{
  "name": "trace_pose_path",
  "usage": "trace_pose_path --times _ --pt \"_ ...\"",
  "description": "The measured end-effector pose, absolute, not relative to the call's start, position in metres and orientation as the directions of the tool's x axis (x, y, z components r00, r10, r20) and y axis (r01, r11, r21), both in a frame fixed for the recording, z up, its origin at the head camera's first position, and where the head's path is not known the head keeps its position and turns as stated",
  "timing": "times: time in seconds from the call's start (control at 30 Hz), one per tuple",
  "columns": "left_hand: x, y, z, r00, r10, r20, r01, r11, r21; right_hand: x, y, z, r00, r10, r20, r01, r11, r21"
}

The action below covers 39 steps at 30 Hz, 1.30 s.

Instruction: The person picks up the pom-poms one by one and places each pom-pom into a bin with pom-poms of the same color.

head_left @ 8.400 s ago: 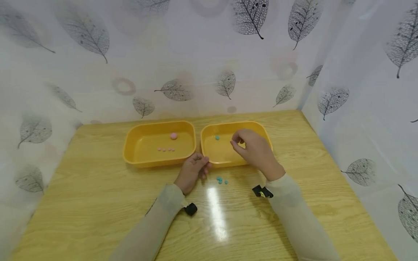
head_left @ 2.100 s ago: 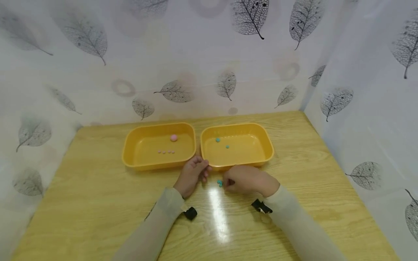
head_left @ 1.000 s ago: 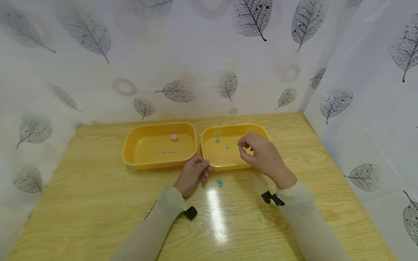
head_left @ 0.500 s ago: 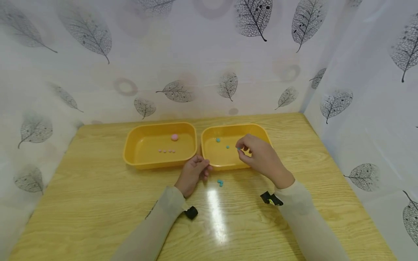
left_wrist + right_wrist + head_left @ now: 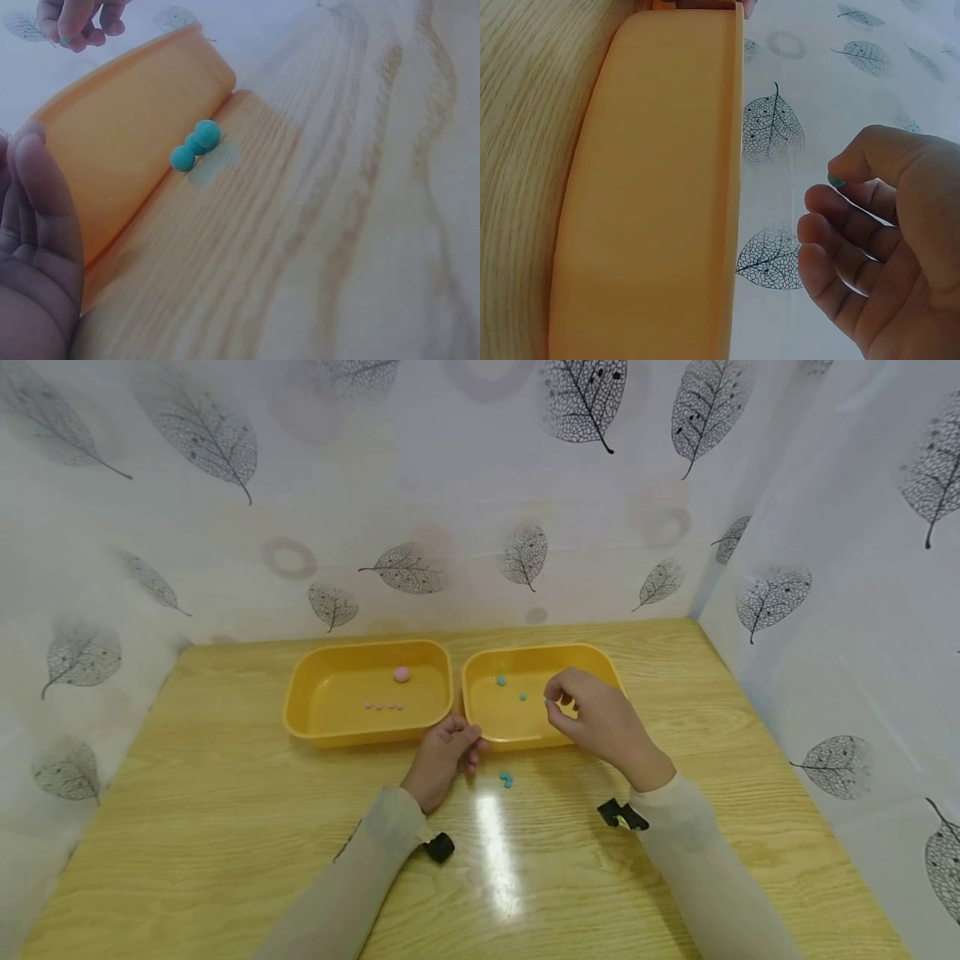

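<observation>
My right hand (image 5: 603, 722) is raised over the right yellow tray (image 5: 510, 720), pinching a small teal ball (image 5: 836, 181) between thumb and forefinger. The other fingers curl loosely below the pinch. At that tray's near left corner, my left hand (image 5: 442, 760) holds the rim with thumb and fingertips. Inside the tray lie a larger teal ball (image 5: 501, 681) and a smaller teal ball (image 5: 522, 697). Three teal balls (image 5: 196, 142) sit in a touching cluster on the table, just in front of the tray wall.
A left yellow tray (image 5: 330, 710) stands beside the right one, holding a big pink ball (image 5: 402, 674) and a row of several small pink balls (image 5: 378, 706). Leaf-printed curtains (image 5: 450, 485) border the wooden table (image 5: 225, 827) at the back and sides.
My right hand has reached down to the table cluster and come back over the tray with a teal ball. A smaller teal ball now lies in the tray; my left hand keeps its place.
</observation>
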<state>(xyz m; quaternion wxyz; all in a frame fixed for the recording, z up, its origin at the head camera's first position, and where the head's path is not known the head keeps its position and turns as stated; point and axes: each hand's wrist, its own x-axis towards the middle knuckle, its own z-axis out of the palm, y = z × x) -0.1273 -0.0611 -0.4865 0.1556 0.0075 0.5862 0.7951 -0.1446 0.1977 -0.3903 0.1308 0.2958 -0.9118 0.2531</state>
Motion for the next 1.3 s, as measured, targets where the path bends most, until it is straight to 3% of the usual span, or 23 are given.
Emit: trace_pose_path --times 0.33,0.6,0.97,1.3 --pt "-0.128 -0.06 -0.486 -0.954 0.253 -0.163 -0.23 -0.261 0.938 -0.148 0.199 -0.391 -0.796 -0.461 0.391 -0.595 0.713 -0.37" --pt "-0.13 -0.061 -0.486 -0.953 0.258 -0.161 -0.228 -0.255 0.939 -0.168 0.2 -0.385 -0.854 -0.408 0.322 -0.516 0.745 -0.424" --pt "-0.13 -0.064 -0.49 -0.951 0.248 -0.183 -0.249 -0.269 0.93 -0.253 0.187 -0.367 -0.839 -0.541 -0.054 -0.499 0.807 -0.316" --pt "-0.129 -0.061 -0.489 -0.949 0.268 -0.166 -0.239 -0.267 0.934 -0.286 0.155 -0.372 -0.711 -0.559 -0.427 -0.556 0.819 -0.145"
